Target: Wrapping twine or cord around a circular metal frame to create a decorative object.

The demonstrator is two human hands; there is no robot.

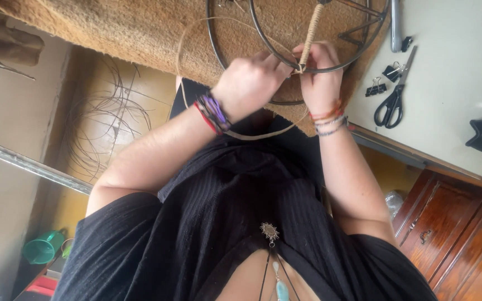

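Both hands meet at the near rim of a metal frame (285, 56) lying on a brown mat (140, 28). The left hand (249, 83) pinches a thin fibre strand (185, 50); the right hand (320, 72) pinches the wrapped spoke (309, 33). Scissors (394, 95) and 2 clips (383, 78) lie nearby on the table (453, 67).

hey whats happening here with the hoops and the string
A person is working with both hands on a metal ring frame lying on a brown woven mat. The left hand and right hand pinch a thin natural fibre strand at the foot of a spoke already wrapped in fibre. The loose strand loops out to the side. Black scissors and binder clips lie on the pale table nearby.
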